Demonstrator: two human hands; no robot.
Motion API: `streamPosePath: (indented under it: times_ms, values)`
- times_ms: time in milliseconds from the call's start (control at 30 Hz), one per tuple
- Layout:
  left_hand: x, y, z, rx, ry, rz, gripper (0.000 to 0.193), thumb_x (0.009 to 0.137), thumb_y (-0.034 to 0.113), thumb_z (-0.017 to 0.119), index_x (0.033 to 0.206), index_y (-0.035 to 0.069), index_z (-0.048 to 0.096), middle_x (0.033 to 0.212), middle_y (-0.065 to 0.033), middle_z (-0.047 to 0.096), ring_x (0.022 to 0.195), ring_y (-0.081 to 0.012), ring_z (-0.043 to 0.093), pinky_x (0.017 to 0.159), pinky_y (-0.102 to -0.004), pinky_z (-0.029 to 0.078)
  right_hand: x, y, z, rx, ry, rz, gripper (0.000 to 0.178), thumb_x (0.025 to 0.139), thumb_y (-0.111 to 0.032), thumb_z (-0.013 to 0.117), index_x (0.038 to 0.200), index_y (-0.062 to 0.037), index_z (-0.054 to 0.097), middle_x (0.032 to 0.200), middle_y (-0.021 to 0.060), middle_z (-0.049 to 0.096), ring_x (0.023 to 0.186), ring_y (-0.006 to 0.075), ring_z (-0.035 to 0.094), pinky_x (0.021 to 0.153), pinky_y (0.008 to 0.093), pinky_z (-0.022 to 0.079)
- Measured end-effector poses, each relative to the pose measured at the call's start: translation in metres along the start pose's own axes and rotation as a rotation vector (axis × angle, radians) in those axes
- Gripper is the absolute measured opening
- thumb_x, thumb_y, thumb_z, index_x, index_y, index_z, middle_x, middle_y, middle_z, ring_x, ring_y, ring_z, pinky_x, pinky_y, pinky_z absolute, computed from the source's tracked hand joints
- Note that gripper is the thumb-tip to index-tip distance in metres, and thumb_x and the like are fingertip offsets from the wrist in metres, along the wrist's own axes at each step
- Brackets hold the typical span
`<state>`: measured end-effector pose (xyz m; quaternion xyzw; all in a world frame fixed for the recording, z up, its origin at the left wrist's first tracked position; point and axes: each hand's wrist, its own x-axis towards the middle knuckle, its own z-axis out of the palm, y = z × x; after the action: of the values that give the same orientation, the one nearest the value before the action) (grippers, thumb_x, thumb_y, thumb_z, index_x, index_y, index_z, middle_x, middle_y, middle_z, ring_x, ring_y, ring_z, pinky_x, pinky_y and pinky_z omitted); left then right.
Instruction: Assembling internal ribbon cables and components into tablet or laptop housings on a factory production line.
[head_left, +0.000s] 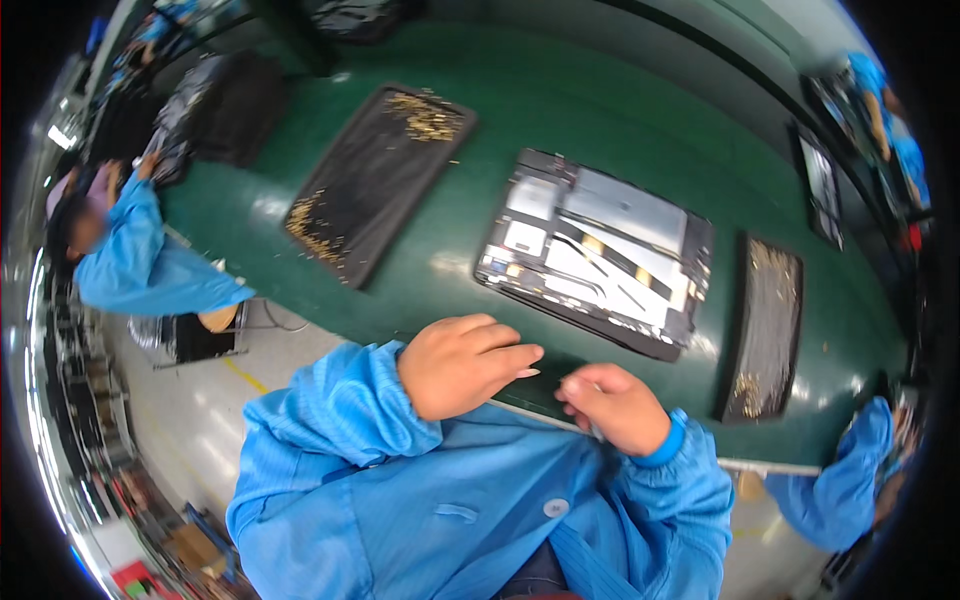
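My left hand (462, 365) is closed above the near edge of the green table, its fingers bent and the thumb tucked under the index finger. To its right, my right hand (618, 408) is also closed, thumb against fingertips in a pinch. Whatever either hand holds is too small or hidden to make out. Just beyond both hands lies an opened flat electronic device (627, 213), its silver plates, white panels and dark frame showing. It rests on a black base (650, 347), and neither hand touches it.
A black tray (375, 185) with many small brass-coloured pieces lies at the left, a narrower one (770, 320) at the right. Dark stacked items (235, 105) stand far left on the green table (480, 90). People in blue sleeves (150, 250) sit at left and right.
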<state>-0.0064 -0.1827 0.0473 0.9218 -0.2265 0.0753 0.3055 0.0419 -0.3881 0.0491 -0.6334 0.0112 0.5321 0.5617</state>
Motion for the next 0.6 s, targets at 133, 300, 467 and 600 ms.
streamPosePath:
  times_ms: [133, 300, 467, 600]
  values:
    - [0.013, 0.008, 0.016, -0.095, 0.072, 0.037, 0.019, 0.061, 0.011, 0.064, 0.08, 0.009, 0.06, 0.073, -0.0023, 0.054, 0.063, -0.0178, 0.05, 0.053, -0.0265, 0.043, 0.004, -0.003, -0.007, 0.144, -0.114, 0.059, 0.032, 0.079, -0.033, 0.054, 0.086, -0.0021, 0.054, 0.071, 0.0016, 0.052, 0.057, 0.0068, 0.044, 0.05, 0.0195, 0.038]
    - [0.027, 0.011, 0.024, 0.011, 0.239, 0.045, 0.019, 0.06, 0.007, 0.063, 0.078, 0.007, 0.059, 0.074, -0.0034, 0.054, 0.065, -0.0194, 0.051, 0.054, -0.0269, 0.043, 0.006, -0.004, -0.009, 0.358, -0.044, 0.045, 0.025, 0.08, -0.029, 0.053, 0.084, -0.004, 0.053, 0.075, 0.0032, 0.053, 0.058, 0.0083, 0.046, 0.048, 0.02, 0.039]
    - [0.029, -0.003, 0.03, 0.117, 0.227, -0.033, 0.018, 0.061, 0.006, 0.062, 0.079, 0.007, 0.059, 0.078, -0.0044, 0.054, 0.08, -0.0242, 0.049, 0.069, -0.0336, 0.041, 0.014, -0.014, -0.008, 0.39, 0.152, -0.094, 0.03, 0.078, -0.03, 0.056, 0.088, -0.0023, 0.051, 0.073, 0.0023, 0.051, 0.055, 0.007, 0.044, 0.048, 0.0187, 0.038]
    - [0.027, -0.016, 0.036, 0.199, 0.206, -0.162, 0.013, 0.067, 0.003, 0.06, 0.079, 0.004, 0.057, 0.08, -0.0079, 0.055, 0.082, -0.0287, 0.049, 0.082, -0.0385, 0.036, 0.033, -0.022, -0.006, 0.442, 0.403, -0.301, 0.042, 0.078, -0.03, 0.054, 0.105, 0.0007, 0.044, 0.071, 0.0031, 0.051, 0.054, 0.0081, 0.045, 0.049, 0.0191, 0.038]
